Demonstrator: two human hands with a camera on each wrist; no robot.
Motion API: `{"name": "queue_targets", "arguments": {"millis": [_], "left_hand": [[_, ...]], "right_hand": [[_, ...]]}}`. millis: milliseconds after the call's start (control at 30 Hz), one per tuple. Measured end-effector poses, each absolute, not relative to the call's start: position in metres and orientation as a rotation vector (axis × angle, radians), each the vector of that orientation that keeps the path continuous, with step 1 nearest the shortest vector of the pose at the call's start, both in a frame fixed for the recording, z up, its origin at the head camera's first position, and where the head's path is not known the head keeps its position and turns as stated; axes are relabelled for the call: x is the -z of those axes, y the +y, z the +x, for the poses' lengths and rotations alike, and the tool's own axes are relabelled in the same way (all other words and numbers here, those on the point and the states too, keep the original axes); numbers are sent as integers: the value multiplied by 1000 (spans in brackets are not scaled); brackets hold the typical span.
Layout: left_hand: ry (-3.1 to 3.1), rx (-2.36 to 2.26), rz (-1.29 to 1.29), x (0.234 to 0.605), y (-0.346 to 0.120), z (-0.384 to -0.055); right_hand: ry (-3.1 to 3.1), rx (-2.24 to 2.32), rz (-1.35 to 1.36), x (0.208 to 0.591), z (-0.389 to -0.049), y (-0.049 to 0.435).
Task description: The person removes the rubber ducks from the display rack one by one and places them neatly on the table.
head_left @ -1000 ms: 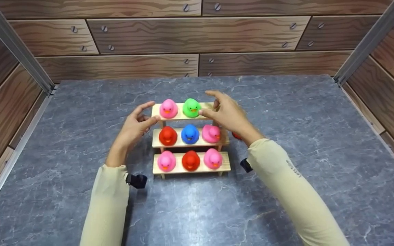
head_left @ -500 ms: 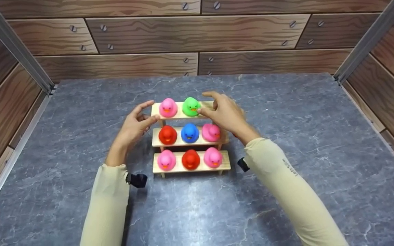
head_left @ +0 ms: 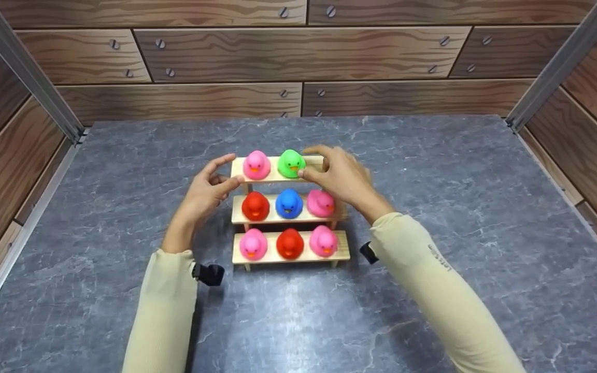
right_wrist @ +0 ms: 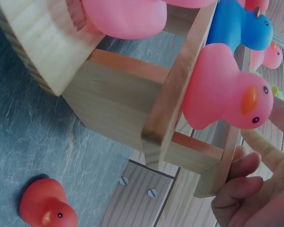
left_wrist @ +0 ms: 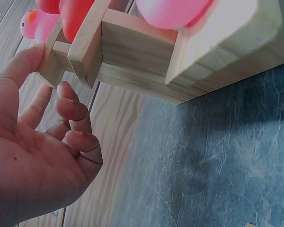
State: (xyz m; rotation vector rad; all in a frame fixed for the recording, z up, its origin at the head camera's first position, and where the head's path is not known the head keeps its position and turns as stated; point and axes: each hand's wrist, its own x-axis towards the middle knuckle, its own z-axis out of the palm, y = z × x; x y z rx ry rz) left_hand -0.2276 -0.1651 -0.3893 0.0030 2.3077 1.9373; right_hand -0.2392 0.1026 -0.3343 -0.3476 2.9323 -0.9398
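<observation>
Quantities: pink rubber ducks (head_left: pixel 253 245) (4), red ducks (head_left: pixel 289 245) (3), blue duck (head_left: pixel 288 204) (1), green duck (head_left: pixel 290 163) (1). Left hand (head_left: pixel 206 190) grips wooden rack (head_left: pixel 342 248), far left; right hand (head_left: pixel 346 176) pinches green duck. Sleeve lettering (head_left: pixel 439 257): illegible.

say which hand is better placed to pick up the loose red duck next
Right, probably: the loose red duck lies beyond the right end of the wooden rack, nearer the right hand; the left hand touches the opposite end.

The right hand (head_left: pixel 342 173) hides the right end of the top shelf (head_left: pixel 273 173); whether its thumb touches the green duck (head_left: pixel 290 162) is unclear. The right wrist view's edge crops that hand; the left wrist view's, a pink duck (left_wrist: pixel 173 12). The sleeve (head_left: pixel 443 295) print is too small to read.
</observation>
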Motion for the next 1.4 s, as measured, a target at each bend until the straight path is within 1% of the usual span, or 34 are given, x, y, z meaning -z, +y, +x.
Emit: {"name": "queue_targets", "arguments": {"millis": [367, 733, 1400], "left_hand": [[2322, -1917, -1, 390, -166, -228], [2317, -1921, -7, 389, -166, -228], [2305, -1944, 16, 391, -166, -230]], "right_hand": [[2895, 957, -333, 330, -237, 97], [2874, 1008, -419, 331, -234, 88], [2888, 1107, -379, 331, -234, 89]]}}
